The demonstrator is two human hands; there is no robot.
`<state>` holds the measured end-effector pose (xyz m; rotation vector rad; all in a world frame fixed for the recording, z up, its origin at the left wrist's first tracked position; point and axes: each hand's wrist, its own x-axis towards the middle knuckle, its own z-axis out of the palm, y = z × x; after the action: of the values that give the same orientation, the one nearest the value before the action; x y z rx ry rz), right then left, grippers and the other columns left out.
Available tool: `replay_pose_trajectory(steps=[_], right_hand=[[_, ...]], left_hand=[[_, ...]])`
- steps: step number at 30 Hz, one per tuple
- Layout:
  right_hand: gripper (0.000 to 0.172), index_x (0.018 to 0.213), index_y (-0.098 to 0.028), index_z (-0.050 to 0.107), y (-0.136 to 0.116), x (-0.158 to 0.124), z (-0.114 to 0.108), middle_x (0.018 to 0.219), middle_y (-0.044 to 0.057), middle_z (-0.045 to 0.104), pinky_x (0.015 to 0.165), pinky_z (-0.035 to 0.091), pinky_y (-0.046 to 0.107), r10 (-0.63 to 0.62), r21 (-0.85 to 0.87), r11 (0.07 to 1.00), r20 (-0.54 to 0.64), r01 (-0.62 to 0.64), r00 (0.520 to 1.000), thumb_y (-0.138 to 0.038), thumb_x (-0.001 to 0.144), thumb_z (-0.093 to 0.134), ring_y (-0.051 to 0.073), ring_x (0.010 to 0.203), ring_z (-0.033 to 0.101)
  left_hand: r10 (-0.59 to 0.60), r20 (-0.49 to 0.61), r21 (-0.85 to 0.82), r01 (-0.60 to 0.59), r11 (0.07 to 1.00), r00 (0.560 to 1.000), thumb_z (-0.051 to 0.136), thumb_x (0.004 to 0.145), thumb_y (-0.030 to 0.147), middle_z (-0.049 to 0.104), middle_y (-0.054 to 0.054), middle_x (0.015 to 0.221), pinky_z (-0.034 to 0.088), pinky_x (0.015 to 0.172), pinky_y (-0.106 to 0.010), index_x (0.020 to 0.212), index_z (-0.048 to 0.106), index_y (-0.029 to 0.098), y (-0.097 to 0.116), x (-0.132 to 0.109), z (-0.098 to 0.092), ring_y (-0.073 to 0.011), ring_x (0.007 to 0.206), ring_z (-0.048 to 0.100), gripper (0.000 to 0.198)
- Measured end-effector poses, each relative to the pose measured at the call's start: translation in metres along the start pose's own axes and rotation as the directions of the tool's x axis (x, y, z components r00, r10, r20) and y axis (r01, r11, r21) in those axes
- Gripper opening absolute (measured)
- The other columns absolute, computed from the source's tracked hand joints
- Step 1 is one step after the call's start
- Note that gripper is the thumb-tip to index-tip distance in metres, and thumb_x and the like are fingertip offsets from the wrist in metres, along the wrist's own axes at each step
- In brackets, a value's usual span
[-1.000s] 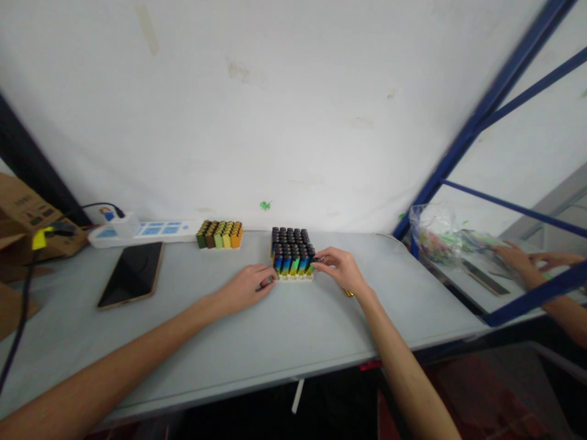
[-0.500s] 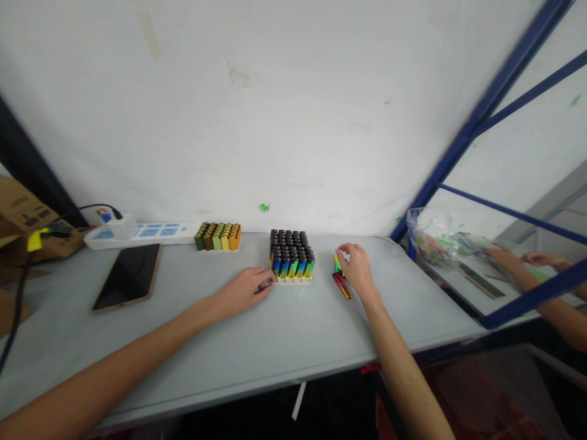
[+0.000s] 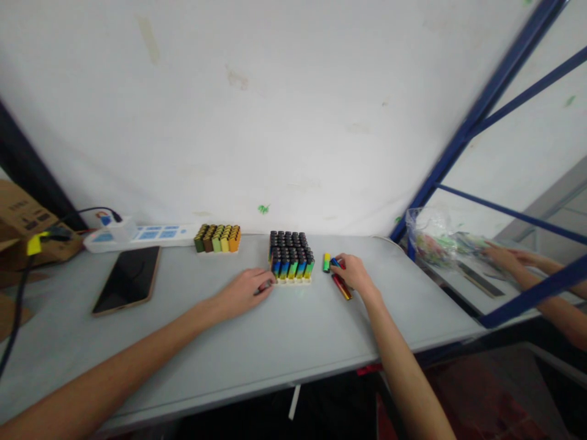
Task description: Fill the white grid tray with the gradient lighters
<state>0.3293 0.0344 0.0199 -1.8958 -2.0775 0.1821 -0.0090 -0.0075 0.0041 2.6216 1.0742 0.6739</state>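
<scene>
Rows of black-topped lighters, their bodies blue, green and yellow, stand upright in a white tray. My left hand rests on the table at the tray's front left corner. Its fingers are curled round a small dark object, mostly hidden. Right of the tray, my right hand pinches a blue lighter, partly covered by the fingers. Just below those fingers lies a red and gold lighter. A green and yellow lighter lies apart, between the tray and my right hand.
Farther left stands a block of green, brown, yellow and orange pieces. A phone lies before a white power strip. Blue rack bars rise at right; beyond them are a plastic bag and another person's hands.
The green and yellow lighter now lies farther left, out of my right hand. That hand has lowered slightly onto the blue lighter. My left hand stays nearly still.
</scene>
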Motion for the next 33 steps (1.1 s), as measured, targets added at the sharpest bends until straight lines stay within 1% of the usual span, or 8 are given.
replay_pose_trajectory(steps=[3,6,12,16,21,25,29,33], right_hand=[[0.022,0.108,-0.015,0.073,-0.003,-0.002,-0.001,0.102,0.010,0.076,0.084,0.049,0.029,-0.008,0.089,0.996,-0.045,0.012,0.999,-0.027,0.090,0.066,0.022,0.094,0.070],[0.020,0.106,-0.017,0.073,-0.004,-0.003,-0.004,0.103,0.009,0.077,0.089,0.051,0.032,-0.016,0.196,0.979,-0.177,0.051,0.984,-0.026,0.090,0.065,0.022,0.097,0.071],[0.027,0.107,-0.019,0.070,-0.009,-0.001,-0.008,0.103,0.007,0.077,0.082,0.057,0.034,-0.094,0.403,0.877,-0.389,0.261,0.916,-0.038,0.089,0.066,0.020,0.087,0.072],[0.029,0.107,-0.018,0.068,-0.018,-0.005,-0.010,0.101,0.008,0.076,0.079,0.057,0.034,-0.209,0.374,0.834,-0.467,0.406,0.859,-0.042,0.090,0.066,0.020,0.082,0.072],[0.028,0.106,-0.020,0.066,-0.029,-0.011,-0.010,0.100,0.006,0.075,0.076,0.058,0.032,-0.289,0.358,0.785,-0.510,0.506,0.810,-0.043,0.090,0.067,0.019,0.079,0.072],[0.033,0.115,-0.021,0.062,-0.037,-0.016,-0.011,0.100,0.005,0.075,0.078,0.059,0.032,-0.328,0.340,0.763,-0.528,0.549,0.783,-0.042,0.090,0.069,0.018,0.079,0.073],[0.027,0.113,-0.022,0.065,-0.048,-0.023,-0.016,0.104,0.005,0.075,0.077,0.060,0.032,-0.388,0.302,0.753,-0.514,0.584,0.765,-0.041,0.093,0.066,0.017,0.078,0.073],[0.027,0.110,-0.021,0.066,-0.070,-0.031,-0.016,0.094,0.005,0.073,0.075,0.063,0.030,-0.417,0.359,0.709,-0.481,0.607,0.771,-0.043,0.094,0.064,0.017,0.077,0.072]], left_hand=[[-0.002,-0.004,0.005,0.002,1.000,1.000,0.049,0.096,0.025,0.060,-0.002,0.082,0.043,0.078,-0.029,0.098,0.063,0.019,0.001,0.000,0.000,-0.0187,0.078,0.057,0.015],[-0.009,-0.001,0.012,0.009,1.000,1.000,0.049,0.096,0.025,0.060,-0.002,0.083,0.043,0.077,-0.029,0.097,0.063,0.019,0.002,-0.001,-0.001,-0.0187,0.078,0.057,0.015],[-0.011,-0.005,0.004,0.011,1.000,1.000,0.050,0.096,0.025,0.060,-0.002,0.082,0.043,0.076,-0.029,0.097,0.063,0.019,0.001,-0.001,-0.001,-0.0189,0.078,0.057,0.015],[-0.002,-0.013,0.003,0.002,1.000,1.000,0.050,0.096,0.025,0.059,-0.002,0.081,0.043,0.077,-0.029,0.097,0.064,0.019,0.001,-0.001,-0.001,-0.0188,0.077,0.057,0.015],[0.004,-0.011,-0.020,-0.004,1.000,1.000,0.050,0.095,0.025,0.059,-0.001,0.081,0.043,0.077,-0.028,0.097,0.064,0.019,0.000,-0.001,-0.001,-0.0179,0.076,0.057,0.015],[-0.001,-0.016,-0.049,0.000,0.999,1.000,0.050,0.095,0.025,0.059,-0.001,0.080,0.043,0.076,-0.027,0.096,0.064,0.019,-0.001,-0.001,-0.001,-0.0169,0.075,0.057,0.016],[-0.017,-0.013,-0.089,0.016,0.996,1.000,0.050,0.094,0.025,0.058,0.000,0.080,0.042,0.071,-0.025,0.096,0.063,0.020,-0.006,-0.002,-0.002,-0.0158,0.073,0.056,0.014],[-0.055,-0.032,-0.128,0.051,0.991,0.998,0.054,0.092,0.029,0.057,0.001,0.077,0.041,0.067,-0.024,0.092,0.058,0.020,-0.010,-0.002,-0.002,-0.0150,0.071,0.055,0.010]])
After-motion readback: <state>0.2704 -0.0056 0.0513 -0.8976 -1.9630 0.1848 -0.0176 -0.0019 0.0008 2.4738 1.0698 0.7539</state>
